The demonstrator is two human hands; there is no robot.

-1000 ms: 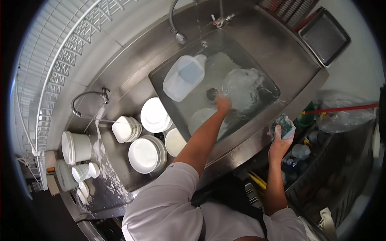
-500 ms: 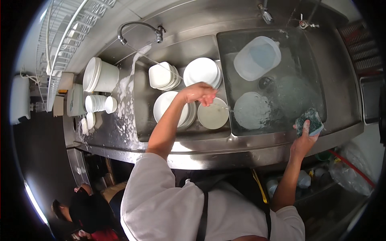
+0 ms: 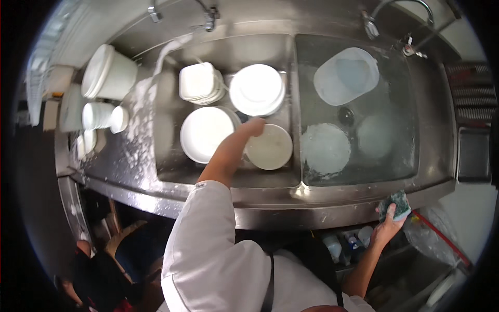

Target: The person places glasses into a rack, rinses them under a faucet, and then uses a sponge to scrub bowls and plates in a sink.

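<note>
Room: I stand at a stainless steel double sink [image 3: 270, 200] in a kitchen, with dark shelving below its front edge and taps along the far wall.
Right hand: my right hand [image 3: 389, 222] is closed around a green sponge [image 3: 396, 203], held just off the front rim of the sink, on the right.
Left hand: my left hand [image 3: 253, 126] reaches into the left basin and touches the rim of a cream plate [image 3: 270, 148]; whether my fingers grip it I cannot tell.
Left basin: beside that plate lie a large white plate [image 3: 205, 132], a stack of round white plates [image 3: 257, 89] and a stack of squarish white dishes [image 3: 199, 83].
Right basin: water with two sunken plates [image 3: 326, 147] and a clear plastic tub [image 3: 346, 75] afloat at the far side.
Far left: white buckets and bowls [image 3: 106, 73] on the wet table.
Change: half a second ago my left hand was over the round stack; now it is at the cream plate, and the sponge sits lower.
</note>
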